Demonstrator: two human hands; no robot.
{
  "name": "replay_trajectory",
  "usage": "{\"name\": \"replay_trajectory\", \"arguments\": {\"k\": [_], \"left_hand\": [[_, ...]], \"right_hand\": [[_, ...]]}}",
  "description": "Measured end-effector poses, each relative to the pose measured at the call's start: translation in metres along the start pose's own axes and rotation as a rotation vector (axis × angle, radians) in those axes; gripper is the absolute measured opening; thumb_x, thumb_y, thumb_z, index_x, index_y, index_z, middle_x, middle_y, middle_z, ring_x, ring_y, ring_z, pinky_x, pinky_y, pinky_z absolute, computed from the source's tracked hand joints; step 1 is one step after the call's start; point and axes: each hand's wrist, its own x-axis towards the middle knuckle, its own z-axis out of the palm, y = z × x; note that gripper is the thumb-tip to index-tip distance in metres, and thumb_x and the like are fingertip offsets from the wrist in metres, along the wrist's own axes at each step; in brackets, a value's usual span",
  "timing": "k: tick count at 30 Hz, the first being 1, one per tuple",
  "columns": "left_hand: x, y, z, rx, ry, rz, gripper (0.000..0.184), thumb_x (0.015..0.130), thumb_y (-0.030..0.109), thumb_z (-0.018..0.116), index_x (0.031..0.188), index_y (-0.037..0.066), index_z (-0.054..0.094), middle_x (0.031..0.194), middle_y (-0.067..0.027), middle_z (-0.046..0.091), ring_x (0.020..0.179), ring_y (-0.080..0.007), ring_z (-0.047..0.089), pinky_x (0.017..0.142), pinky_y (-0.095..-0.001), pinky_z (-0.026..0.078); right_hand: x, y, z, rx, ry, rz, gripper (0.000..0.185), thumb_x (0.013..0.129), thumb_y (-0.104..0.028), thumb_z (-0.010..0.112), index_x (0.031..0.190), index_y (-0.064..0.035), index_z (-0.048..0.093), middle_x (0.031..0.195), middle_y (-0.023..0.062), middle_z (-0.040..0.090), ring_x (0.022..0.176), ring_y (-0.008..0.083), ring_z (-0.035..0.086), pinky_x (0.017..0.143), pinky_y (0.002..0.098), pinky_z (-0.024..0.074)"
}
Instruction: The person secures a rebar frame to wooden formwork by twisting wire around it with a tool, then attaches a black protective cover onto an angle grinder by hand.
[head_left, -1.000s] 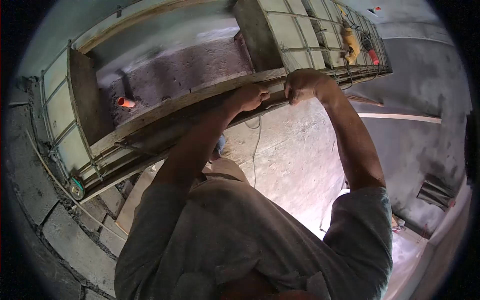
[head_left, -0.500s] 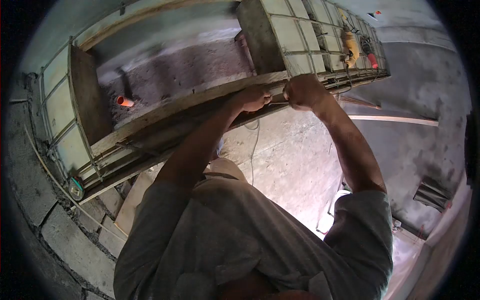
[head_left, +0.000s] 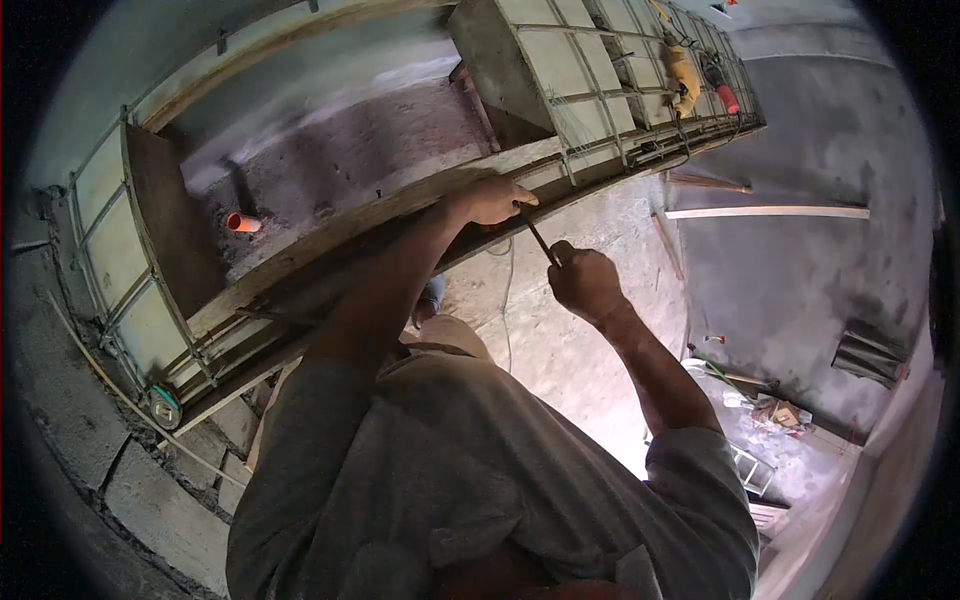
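Observation:
My left hand (head_left: 492,200) rests at the long wooden edge board (head_left: 400,212) of the raised form, its fingers closed near one end of a thin dark rod (head_left: 540,240). What those fingers pinch is too small to make out. My right hand (head_left: 587,282) is wrapped round the other end of the rod, below and to the right of the board. Beside the board run thin metal bars (head_left: 640,155) and a second plank (head_left: 222,402). An orange pipe end (head_left: 243,222) sticks up from the rough recess behind.
A yellow power tool (head_left: 684,80) and a red one (head_left: 727,98) lie on the wire-tied panels (head_left: 590,118). A tape measure (head_left: 164,407) sits at the left corner. Concrete blocks (head_left: 165,510) are at lower left; a light plank (head_left: 768,212) is at right.
My right hand has moved down and away from the board, and the dark rod now shows between my hands. My left hand stays near the board. The view has shifted slightly.

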Motion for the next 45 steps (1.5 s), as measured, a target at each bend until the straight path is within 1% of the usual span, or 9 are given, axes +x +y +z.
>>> {"name": "replay_trajectory", "arguments": {"k": [12,16,19,26,31,36,40,42,45], "left_hand": [[-0.02,0.021,-0.021,-0.006,-0.021,0.005,0.041,0.093,0.007,0.051,0.131,0.02,0.059,0.13,-0.0153,0.06,0.114,-0.0324,0.06,0.097,-0.0417,0.046],[-0.016,0.015,-0.016,0.016,-0.033,-0.007,0.048,0.085,-0.001,0.05,0.127,0.02,0.061,0.126,-0.0144,0.063,0.109,-0.0319,0.062,0.092,-0.0428,0.047],[-0.011,0.01,-0.013,-0.031,-0.068,0.036,0.048,0.082,-0.004,0.052,0.124,0.016,0.062,0.12,-0.0138,0.066,0.103,-0.0311,0.063,0.087,-0.0434,0.047],[0.009,-0.036,0.023,-0.348,-0.127,0.064,0.027,0.088,0.009,0.059,0.114,0.007,0.065,0.1,-0.0098,0.069,0.091,-0.0177,0.063,0.081,-0.0354,0.049],[-0.011,0.008,-0.007,-0.101,0.005,0.069,0.028,0.09,0.017,0.06,0.116,0.01,0.066,0.092,-0.0208,0.069,0.082,-0.0314,0.067,0.074,-0.0393,0.052],[-0.001,-0.019,0.01,-0.672,0.004,0.303,0.027,0.09,0.018,0.059,0.112,0.004,0.065,0.093,-0.0087,0.07,0.086,-0.0204,0.065,0.08,-0.0365,0.051],[-0.018,0.007,-0.009,0.109,0.203,0.023,0.029,0.087,0.024,0.061,0.108,0.004,0.065,0.1,-0.0082,0.068,0.093,-0.0232,0.063,0.087,-0.0371,0.049],[-0.021,-0.009,0.011,0.086,0.383,-0.143,0.045,0.085,0.042,0.064,0.112,0.006,0.066,0.112,-0.0145,0.066,0.103,-0.0327,0.061,0.095,-0.0433,0.048],[-0.029,0.041,-0.035,-0.06,0.055,-0.227,0.031,0.076,0.016,0.063,0.102,0.001,0.064,0.09,-0.0161,0.069,0.09,-0.0297,0.066,0.081,-0.0405,0.053]], "right_hand": [[0.04,0.008,-0.044,-0.231,-0.237,-0.079,0.019,0.083,-0.018,0.058,0.093,-0.0056,0.069,0.083,0.0204,0.069,0.078,0.0374,0.069,0.072,0.0452,0.0558],[0.006,-0.009,0.017,0.427,0.017,0.123,0.023,0.085,-0.018,0.063,0.095,0.0034,0.063,0.088,0.0276,0.066,0.082,0.0421,0.067,0.074,0.0453,0.0546],[0.004,-0.062,0.016,1.286,-0.091,0.681,0.019,0.089,-0.014,0.061,0.098,0.0021,0.06,0.068,0.008,0.06,0.06,0.0184,0.06,0.051,0.0315,0.0467],[0.04,-0.09,-0.001,2.12,0.095,0.704,0.006,0.094,-0.013,0.054,0.094,-0.007,0.055,0.074,0.003,0.053,0.06,0.0116,0.047,0.051,0.0258,0.0381],[0.047,-0.063,-0.062,1.63,-0.154,0.569,0.03,0.093,-0.026,0.063,0.114,-0.0044,0.059,0.082,0.0028,0.06,0.065,0.0108,0.052,0.054,0.0268,0.0447],[0.079,-0.033,-0.076,0.724,-0.627,-0.029,0.037,0.092,-0.031,0.066,0.116,-0.0037,0.061,0.094,0.01,0.066,0.077,0.0092,0.06,0.059,0.028,0.0509],[0.123,-0.026,-0.045,-0.024,0.22,-0.668,0.017,0.095,-0.016,0.062,0.107,-0.0038,0.064,0.084,0.0089,0.066,0.075,0.0071,0.059,0.064,0.0246,0.0497],[0.131,-0.046,-0.061,0.376,0.018,-0.529,0.015,0.095,-0.014,0.06,0.105,-0.0031,0.064,0.084,0.008,0.065,0.074,0.0067,0.058,0.065,0.0244,0.0492],[0.143,-0.044,-0.041,0.954,-0.156,-0.317,0.01,0.095,-0.009,0.057,0.1,-0.0017,0.062,0.083,0.0057,0.063,0.072,0.006,0.057,0.063,0.0244,0.0482]]}}
